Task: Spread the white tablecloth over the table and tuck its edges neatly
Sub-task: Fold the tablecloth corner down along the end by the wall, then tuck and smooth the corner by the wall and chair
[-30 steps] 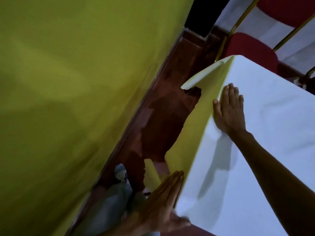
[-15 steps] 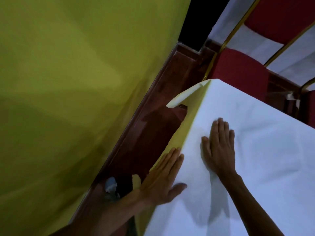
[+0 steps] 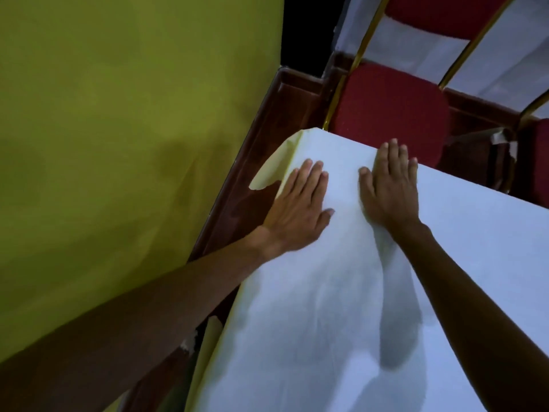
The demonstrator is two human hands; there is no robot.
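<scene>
White tablecloth [image 3: 326, 292] covers the bench, centre-right of frame. Left hand [image 3: 300, 203] and right hand [image 3: 389, 185] lie flat, fingers straight, gripping nothing. They press it near the upper-centre corner, likely to pin it taut. Corner flap [image 3: 271, 171] sticks out, untucked.

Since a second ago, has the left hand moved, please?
Yes: the left hand has slid along the tablecloth toward the far corner beside the red chair.

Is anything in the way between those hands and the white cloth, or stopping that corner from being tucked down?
Nothing visible. The left hand and right hand lie flat, directly on the white tablecloth. Its loose corner flap juts over the floor; the red chair stands just behind the far edge.
</scene>
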